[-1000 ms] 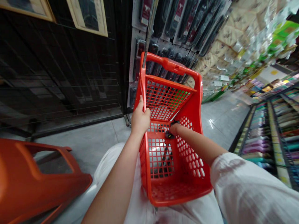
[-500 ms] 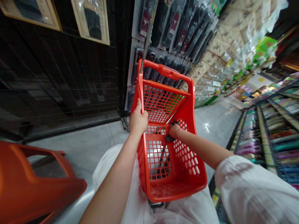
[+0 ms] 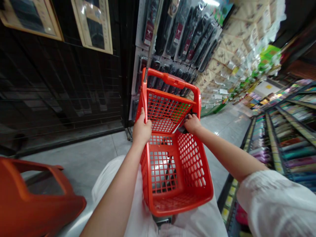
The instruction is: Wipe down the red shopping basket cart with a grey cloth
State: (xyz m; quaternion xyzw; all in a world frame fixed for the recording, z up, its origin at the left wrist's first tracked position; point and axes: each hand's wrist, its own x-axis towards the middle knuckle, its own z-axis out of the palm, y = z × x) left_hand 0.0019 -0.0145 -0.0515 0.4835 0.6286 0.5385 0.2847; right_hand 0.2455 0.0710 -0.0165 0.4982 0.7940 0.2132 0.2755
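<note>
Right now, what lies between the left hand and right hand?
The head view shows the lattice panel of the red shopping basket, plus a dark item in the right hand.

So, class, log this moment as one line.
left hand: grips red basket, left rim | right hand: holds dark item, basket's right side

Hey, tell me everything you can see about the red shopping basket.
The red basket looks plastic, glossy and deep, with a gridded bottom and a right wall full of slots. At its far end, a grid panel stands below a curved handle. The left hand grips its left rim; the right hand, holding a dark item, is by the far right corner.
</note>
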